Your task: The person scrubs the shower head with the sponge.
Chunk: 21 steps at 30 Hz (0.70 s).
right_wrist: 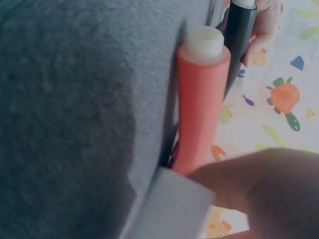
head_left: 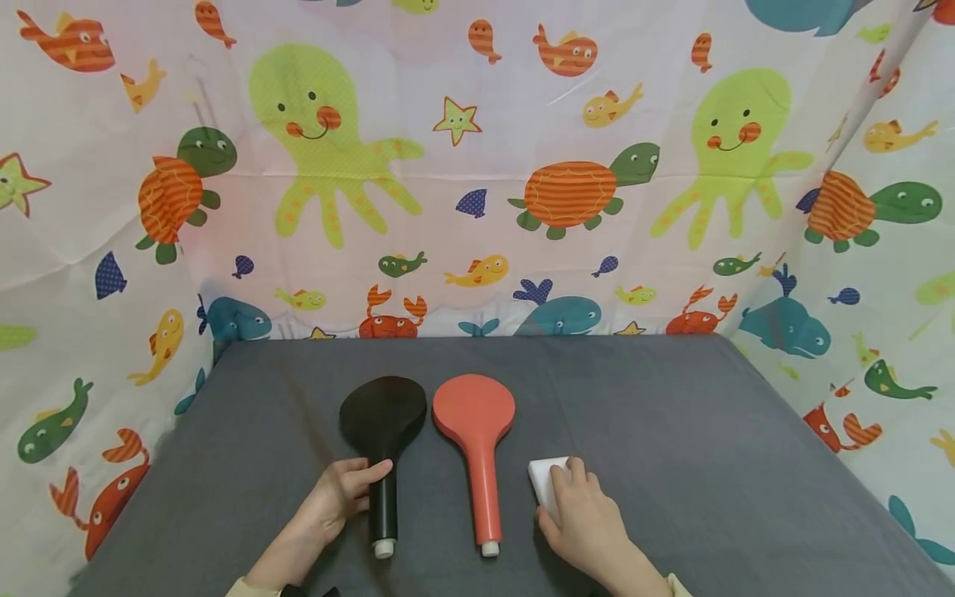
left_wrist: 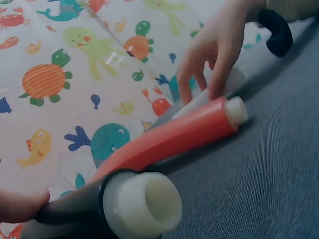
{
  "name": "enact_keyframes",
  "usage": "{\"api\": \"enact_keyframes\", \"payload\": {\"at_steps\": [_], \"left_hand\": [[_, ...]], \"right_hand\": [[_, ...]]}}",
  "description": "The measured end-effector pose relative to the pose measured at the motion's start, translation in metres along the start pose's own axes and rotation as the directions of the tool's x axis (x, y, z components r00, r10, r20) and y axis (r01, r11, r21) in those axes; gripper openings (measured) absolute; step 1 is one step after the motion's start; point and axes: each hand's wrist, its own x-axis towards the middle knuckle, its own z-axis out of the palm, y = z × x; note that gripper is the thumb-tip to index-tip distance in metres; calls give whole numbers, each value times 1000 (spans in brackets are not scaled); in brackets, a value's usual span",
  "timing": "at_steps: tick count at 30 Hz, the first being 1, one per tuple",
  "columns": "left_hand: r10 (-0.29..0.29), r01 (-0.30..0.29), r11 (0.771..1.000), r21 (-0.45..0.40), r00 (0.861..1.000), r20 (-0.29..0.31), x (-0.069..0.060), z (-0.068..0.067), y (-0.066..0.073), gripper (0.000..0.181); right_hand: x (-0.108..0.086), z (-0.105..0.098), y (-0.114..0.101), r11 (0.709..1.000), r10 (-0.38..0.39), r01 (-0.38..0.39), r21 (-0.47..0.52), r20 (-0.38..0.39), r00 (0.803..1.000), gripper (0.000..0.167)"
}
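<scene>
A black handheld shower head (head_left: 383, 414) and a red one (head_left: 475, 410) lie side by side on the grey cloth. Their round heads point away from me, and a white hollow connector (left_wrist: 154, 205) ends the black handle. My left hand (head_left: 332, 502) grips the black handle from the left, thumb on top and fingers partly hidden. To the right of the red handle (right_wrist: 202, 99), my right hand (head_left: 589, 522) holds a white rectangular block (head_left: 548, 479) between thumb and fingers. Part of the block is covered by those fingers.
The grey cloth (head_left: 671, 431) covers the table. Behind it and along both sides hangs a white curtain (head_left: 448, 207) printed with sea animals. The red shower head lies between my two hands.
</scene>
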Motion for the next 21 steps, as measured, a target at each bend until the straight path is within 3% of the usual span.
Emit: {"api": "enact_keyframes", "payload": {"at_steps": [4, 7, 10, 13, 15, 17, 19, 21], "left_hand": [[10, -10, 1000, -29, 1000, 4, -7, 1, 2, 61], [47, -47, 999, 4, 999, 23, -15, 3, 7, 57], [128, -131, 991, 35, 988, 82, -25, 6, 13, 55], [224, -230, 973, 26, 961, 161, -34, 13, 20, 45], [301, -313, 949, 28, 932, 203, -40, 20, 24, 43], [379, -399, 915, 50, 896, 230, -45, 27, 25, 41], [478, -508, 859, 57, 838, 265, -48, 34, 23, 39], [575, -611, 791, 31, 759, 306, -49, 40, 20, 40]], "right_hand": [[4, -9, -4, 1000, -25, 27, 14, -129, 991, 46], [8, -17, -11, 994, -85, 99, 42, -254, 964, 47], [13, -26, -23, 970, -175, 225, 90, -380, 908, 46], [17, -33, -39, 911, -296, 398, 110, -498, 816, 39], [19, -36, -51, 860, -384, 504, 79, -551, 741, 37], [19, -38, -61, 812, -462, 582, 37, -568, 681, 37], [21, -37, -70, 764, -533, 645, -10, -573, 623, 34], [23, -36, -77, 725, -596, 685, -73, -563, 572, 31]]}}
